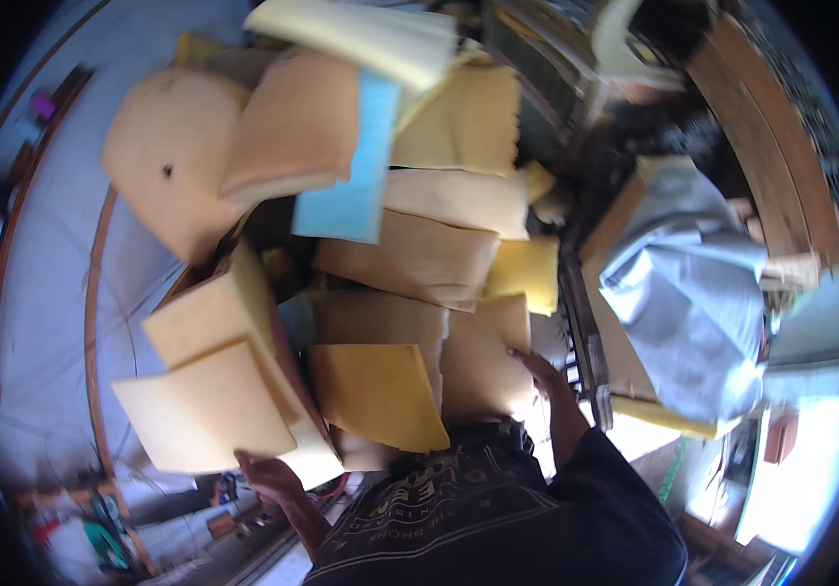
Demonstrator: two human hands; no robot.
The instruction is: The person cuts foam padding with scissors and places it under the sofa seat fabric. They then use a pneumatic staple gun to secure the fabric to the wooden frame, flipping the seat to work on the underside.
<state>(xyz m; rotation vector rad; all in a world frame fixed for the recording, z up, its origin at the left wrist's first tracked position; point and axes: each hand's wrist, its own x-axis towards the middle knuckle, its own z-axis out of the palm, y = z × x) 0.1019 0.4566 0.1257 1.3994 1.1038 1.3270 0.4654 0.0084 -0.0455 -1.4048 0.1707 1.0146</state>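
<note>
the left hand (268, 476) is gripping the lower edge of a pale yellow foam slab (207, 405) near the body. the right hand (537, 369) is pressing flat, fingers spread, against a tan foam piece (483, 361) in the stack. a darker yellow foam piece (378, 394) is lying between them. further off, a blue foam sheet (353, 190) is sitting among the piled foam, with grey cloth (688, 293) lying to the right.

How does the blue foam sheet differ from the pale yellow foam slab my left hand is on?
The blue foam sheet is light blue and thin; the pale yellow foam slab is cream-yellow and thicker. The blue foam sheet lies high in the pile, wedged between tan pieces, with no hand near; the left hand touches the slab's lower edge. Both are flat, roughly rectangular foam pieces.
</note>
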